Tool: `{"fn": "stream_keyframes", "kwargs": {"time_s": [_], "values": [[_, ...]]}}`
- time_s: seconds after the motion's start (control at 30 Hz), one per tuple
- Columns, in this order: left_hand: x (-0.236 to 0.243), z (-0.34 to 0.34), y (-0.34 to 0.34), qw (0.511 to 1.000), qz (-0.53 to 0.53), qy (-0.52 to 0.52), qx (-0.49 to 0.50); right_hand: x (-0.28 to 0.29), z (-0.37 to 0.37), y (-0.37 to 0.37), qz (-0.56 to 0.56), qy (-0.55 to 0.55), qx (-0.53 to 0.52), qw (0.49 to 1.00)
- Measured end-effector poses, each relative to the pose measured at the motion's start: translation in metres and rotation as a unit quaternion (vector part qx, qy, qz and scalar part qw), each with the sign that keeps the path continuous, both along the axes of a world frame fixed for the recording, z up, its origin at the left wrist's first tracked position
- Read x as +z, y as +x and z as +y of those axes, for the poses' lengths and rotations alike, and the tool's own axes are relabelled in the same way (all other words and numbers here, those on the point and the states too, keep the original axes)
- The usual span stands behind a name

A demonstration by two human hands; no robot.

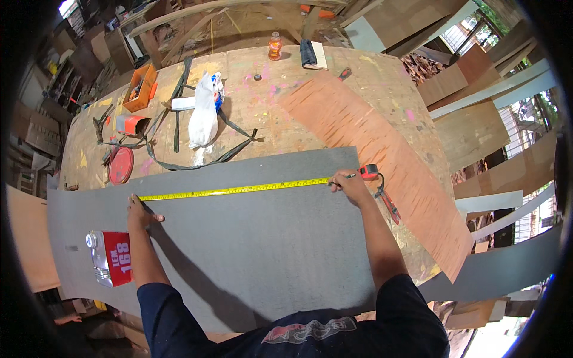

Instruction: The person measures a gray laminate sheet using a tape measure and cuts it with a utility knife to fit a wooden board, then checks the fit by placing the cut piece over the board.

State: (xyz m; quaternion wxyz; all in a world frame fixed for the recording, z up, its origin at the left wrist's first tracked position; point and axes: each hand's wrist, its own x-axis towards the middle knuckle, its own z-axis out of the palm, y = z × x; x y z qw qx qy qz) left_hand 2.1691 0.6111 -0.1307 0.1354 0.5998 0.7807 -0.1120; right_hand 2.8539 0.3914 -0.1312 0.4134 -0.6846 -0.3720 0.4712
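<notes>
A long grey sheet [268, 250] lies across the near side of the workbench. Over its far part stretches a yellow tape measure blade [239, 190], running from left to right. My left hand [138, 213] rests at the blade's left end, fingertips touching it and thumb spread away. At the other end, my right hand [348, 184] is closed around a thin dark pencil [351, 176], its fingers down at the blade. Just right of those fingers sits the red tape measure case [369, 172], with a dark strap hanging from it. A red and silver metal can [113, 258] stands beside my left forearm.
A reddish plywood strip [382, 161] slants along the bench's right side. Farther back are a white bag [204, 113], dark straps [230, 154], an orange box [140, 88], a red lid [121, 165], a bottle [274, 46] and a notebook [319, 55]. Boards lean at right.
</notes>
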Motion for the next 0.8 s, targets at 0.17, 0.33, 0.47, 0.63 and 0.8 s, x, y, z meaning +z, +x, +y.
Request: {"fn": "stream_keyframes", "kwargs": {"time_s": [0.17, 0.33, 0.47, 0.63, 0.8], "values": [[0.002, -0.002, 0.003, 1.0, 0.009, 0.012, -0.015, 0.002, -0.004, 0.003, 0.009, -0.005, 0.001, 1.0], [0.005, -0.003, 0.008, 1.0, 0.017, -0.011, 0.001, 0.029, 0.002, 0.002, 0.109, 0.013, -0.099, 0.989], [0.008, 0.0, 0.01, 1.0, 0.005, -0.019, 0.012, 0.058, -0.005, -0.003, -0.065, 0.102, -0.115, 0.986], [0.005, 0.008, 0.005, 1.0, -0.014, -0.002, -0.008, 0.058, -0.022, 0.037, -0.625, 0.079, -0.129, 0.766], [-0.007, -0.01, -0.009, 1.0, 0.007, 0.015, -0.021, 0.062, -0.026, 0.035, -0.398, -0.046, -0.128, 0.907]]}}
